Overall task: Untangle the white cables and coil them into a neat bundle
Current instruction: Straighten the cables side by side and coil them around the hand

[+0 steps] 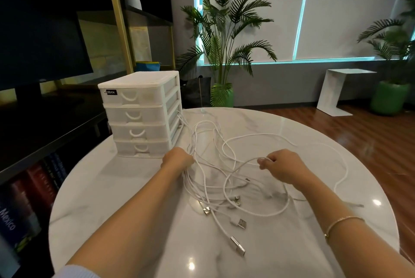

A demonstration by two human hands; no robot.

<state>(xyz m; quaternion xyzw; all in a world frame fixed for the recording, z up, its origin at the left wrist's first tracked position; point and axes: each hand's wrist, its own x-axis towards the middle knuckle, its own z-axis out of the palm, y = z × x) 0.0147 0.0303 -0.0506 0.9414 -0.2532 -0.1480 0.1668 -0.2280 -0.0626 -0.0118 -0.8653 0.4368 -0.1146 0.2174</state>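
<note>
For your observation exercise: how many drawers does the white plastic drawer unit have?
4 in the white plastic drawer unit, stacked: top drawer, second, third, bottom.

A single wide-angle view from the person's head looks forward and down across a round marble tabletop (269, 255), near enough that both forearms enter from the lower edge and the hands sit just below the middle of the frame. The tabletop fills the lower half; a white drawer unit (140, 113) stands left of centre. Above it the view faces the room's far wall, with a palm (224, 37) at top centre and straight lines bowed toward the frame edges.
</note>
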